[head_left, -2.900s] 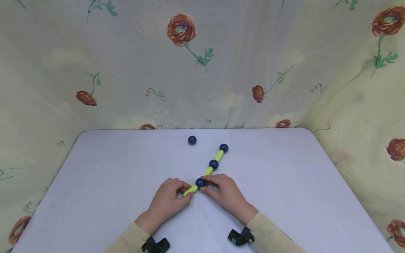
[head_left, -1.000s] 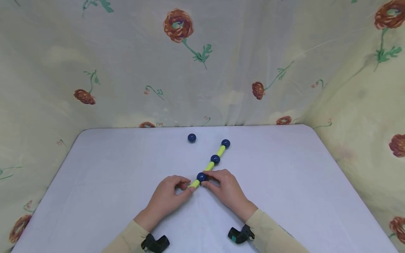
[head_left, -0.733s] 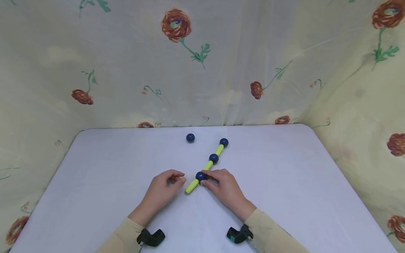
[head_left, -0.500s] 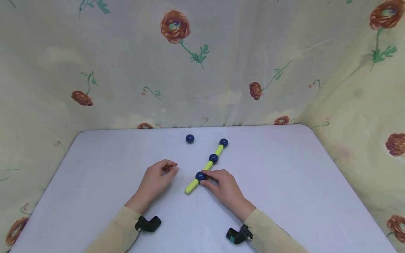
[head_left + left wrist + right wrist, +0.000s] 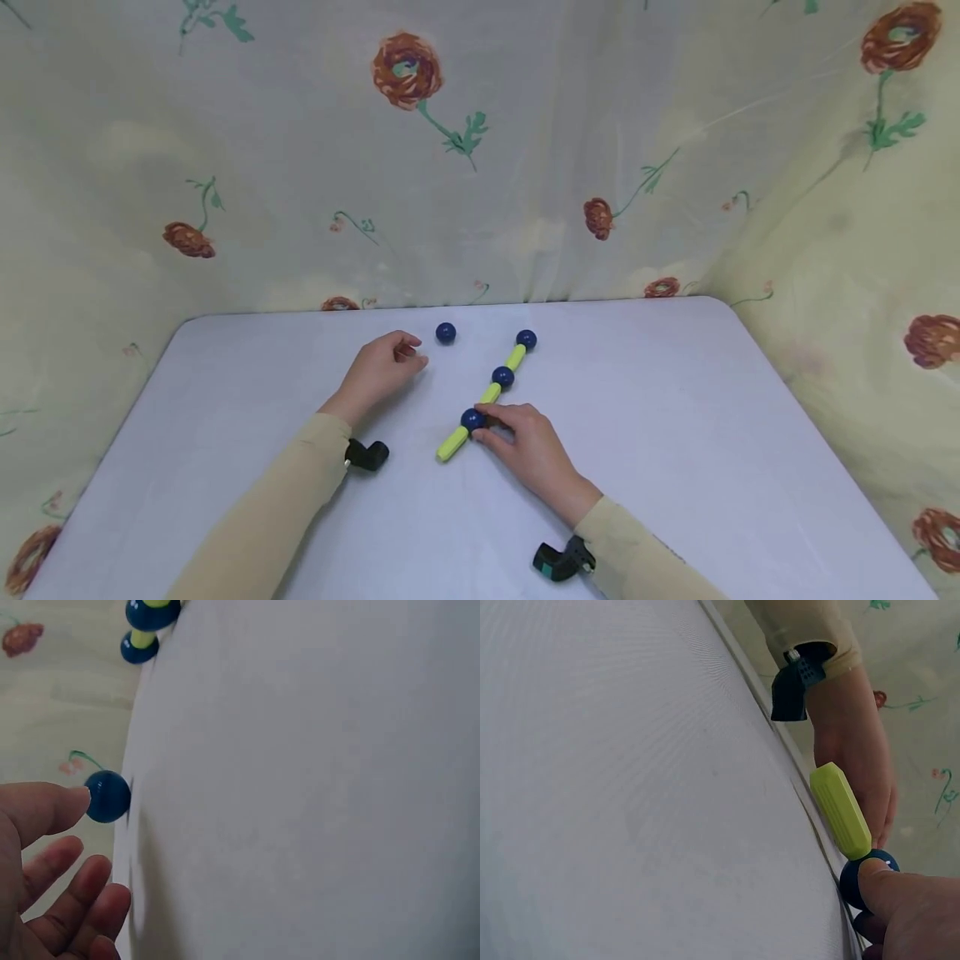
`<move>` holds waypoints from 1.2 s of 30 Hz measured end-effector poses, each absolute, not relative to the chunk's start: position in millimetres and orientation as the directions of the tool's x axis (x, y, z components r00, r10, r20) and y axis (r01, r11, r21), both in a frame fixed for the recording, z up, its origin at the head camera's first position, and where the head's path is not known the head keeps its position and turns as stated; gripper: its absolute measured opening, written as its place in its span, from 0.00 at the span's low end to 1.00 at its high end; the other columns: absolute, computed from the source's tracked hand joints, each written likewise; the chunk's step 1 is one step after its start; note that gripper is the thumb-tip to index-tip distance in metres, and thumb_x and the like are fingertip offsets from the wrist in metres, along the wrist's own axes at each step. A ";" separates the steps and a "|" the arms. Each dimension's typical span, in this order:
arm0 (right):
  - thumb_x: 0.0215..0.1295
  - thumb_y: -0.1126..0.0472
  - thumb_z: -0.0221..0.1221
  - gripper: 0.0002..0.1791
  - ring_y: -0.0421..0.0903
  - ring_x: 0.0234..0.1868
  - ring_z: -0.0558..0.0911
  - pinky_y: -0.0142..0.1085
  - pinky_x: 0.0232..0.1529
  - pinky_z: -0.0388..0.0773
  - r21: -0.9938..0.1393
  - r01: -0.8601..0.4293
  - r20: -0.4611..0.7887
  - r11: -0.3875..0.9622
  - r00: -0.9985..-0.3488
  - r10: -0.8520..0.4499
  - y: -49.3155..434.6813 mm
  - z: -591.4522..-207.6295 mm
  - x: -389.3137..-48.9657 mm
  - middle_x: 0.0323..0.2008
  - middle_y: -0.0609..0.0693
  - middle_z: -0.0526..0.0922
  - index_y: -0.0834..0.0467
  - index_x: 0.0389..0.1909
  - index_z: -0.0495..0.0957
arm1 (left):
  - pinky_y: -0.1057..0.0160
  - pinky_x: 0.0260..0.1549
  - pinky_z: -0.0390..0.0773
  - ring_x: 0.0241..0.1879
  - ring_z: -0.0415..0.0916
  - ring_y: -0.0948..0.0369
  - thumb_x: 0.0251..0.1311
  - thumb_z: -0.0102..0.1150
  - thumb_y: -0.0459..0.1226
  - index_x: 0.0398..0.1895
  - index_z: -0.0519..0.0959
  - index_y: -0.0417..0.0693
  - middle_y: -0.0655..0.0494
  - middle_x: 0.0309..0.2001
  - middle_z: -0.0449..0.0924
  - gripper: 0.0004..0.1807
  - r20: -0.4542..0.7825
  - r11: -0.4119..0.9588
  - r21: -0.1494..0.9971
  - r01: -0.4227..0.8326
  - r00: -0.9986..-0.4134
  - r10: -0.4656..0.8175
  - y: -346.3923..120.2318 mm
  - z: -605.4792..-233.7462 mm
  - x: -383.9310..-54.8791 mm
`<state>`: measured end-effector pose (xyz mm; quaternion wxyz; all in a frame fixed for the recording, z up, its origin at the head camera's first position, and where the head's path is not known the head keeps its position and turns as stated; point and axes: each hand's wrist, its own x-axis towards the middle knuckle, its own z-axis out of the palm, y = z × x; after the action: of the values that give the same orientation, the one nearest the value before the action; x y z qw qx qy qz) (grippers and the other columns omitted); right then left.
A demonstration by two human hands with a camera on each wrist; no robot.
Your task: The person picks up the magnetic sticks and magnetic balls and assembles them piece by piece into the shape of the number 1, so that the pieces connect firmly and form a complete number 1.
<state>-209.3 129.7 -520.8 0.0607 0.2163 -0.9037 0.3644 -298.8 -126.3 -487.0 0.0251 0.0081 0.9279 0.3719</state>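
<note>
A chain of dark blue balls and yellow-green rods lies slantwise on the white table in the head view. My right hand (image 5: 528,442) pinches its nearest blue ball (image 5: 472,419) between thumb and finger. From that ball a yellow-green rod (image 5: 452,444) points toward me with its end free; the right wrist view shows this faceted rod (image 5: 841,810) close up. My left hand (image 5: 378,371) is over the table's far part, fingers loosely bent, holding nothing. Just beyond its fingertips sits a loose blue ball (image 5: 446,333). In the left wrist view the thumb overlaps the edge of that ball (image 5: 109,797).
The chain's middle ball (image 5: 503,377) and far ball (image 5: 527,339) lie to the right of the loose ball. Behind the table's far edge hangs a flowered curtain (image 5: 525,150). Each wrist wears a small black camera (image 5: 367,455).
My left hand has let go of the near rod and moved away, first left and then toward the loose ball. My right hand stays on the nearest ball.
</note>
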 end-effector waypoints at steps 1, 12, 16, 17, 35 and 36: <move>0.63 0.50 0.67 0.21 0.36 0.44 0.78 0.36 0.45 0.75 -0.633 -0.435 0.267 0.641 -0.899 -0.347 130.0 -520.9 -209.1 0.45 0.37 0.85 0.46 0.56 0.82 | 0.55 0.46 0.75 0.44 0.75 0.56 0.61 0.66 0.49 0.52 0.79 0.52 0.56 0.44 0.80 0.19 -0.043 0.726 0.688 -0.006 -0.999 0.033 -125.0 -487.9 -302.3; 0.63 0.50 0.67 0.20 0.36 0.45 0.78 0.36 0.45 0.76 -0.629 -0.443 0.275 0.639 -0.895 -0.350 134.9 -519.5 -206.7 0.47 0.38 0.85 0.46 0.56 0.82 | 0.52 0.52 0.74 0.50 0.75 0.53 0.58 0.68 0.53 0.58 0.76 0.50 0.52 0.50 0.79 0.28 -0.064 0.751 0.660 0.020 -0.995 0.083 -101.9 -486.4 -331.9; 0.63 0.50 0.67 0.21 0.35 0.46 0.78 0.35 0.46 0.76 -0.629 -0.442 0.268 0.640 -0.896 -0.355 134.6 -519.3 -207.2 0.47 0.37 0.85 0.46 0.57 0.82 | 0.50 0.53 0.73 0.52 0.74 0.51 0.58 0.66 0.57 0.60 0.75 0.49 0.49 0.53 0.78 0.32 -0.098 0.767 0.642 -0.012 -0.993 0.067 -94.7 -484.1 -339.6; 0.63 0.50 0.67 0.21 0.35 0.46 0.78 0.35 0.46 0.76 -0.631 -0.440 0.265 0.638 -0.896 -0.357 134.3 -519.1 -207.0 0.47 0.37 0.85 0.46 0.57 0.82 | 0.50 0.54 0.73 0.53 0.74 0.51 0.58 0.66 0.57 0.61 0.74 0.49 0.49 0.54 0.78 0.33 -0.104 0.771 0.637 -0.019 -0.993 0.061 -93.5 -483.5 -340.6; 0.64 0.49 0.66 0.21 0.37 0.45 0.78 0.37 0.46 0.76 -0.619 -0.450 0.272 0.643 -0.891 -0.362 130.0 -516.9 -206.8 0.47 0.39 0.85 0.48 0.58 0.82 | 0.52 0.52 0.75 0.51 0.77 0.53 0.62 0.66 0.49 0.58 0.77 0.50 0.51 0.53 0.80 0.24 0.001 0.732 0.677 0.073 -0.995 0.098 -104.2 -486.5 -331.8; 0.64 0.49 0.66 0.22 0.37 0.45 0.78 0.37 0.46 0.76 -0.620 -0.449 0.271 0.644 -0.892 -0.362 130.2 -516.9 -207.1 0.47 0.39 0.85 0.48 0.58 0.82 | 0.52 0.51 0.75 0.51 0.77 0.54 0.62 0.67 0.49 0.58 0.77 0.51 0.51 0.53 0.79 0.24 0.002 0.722 0.688 0.074 -0.995 0.100 -105.7 -486.2 -329.7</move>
<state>-207.1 130.2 -516.9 0.0614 0.2242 -0.9044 0.3577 -329.7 -105.7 -486.2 0.0176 0.0470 0.9277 0.3700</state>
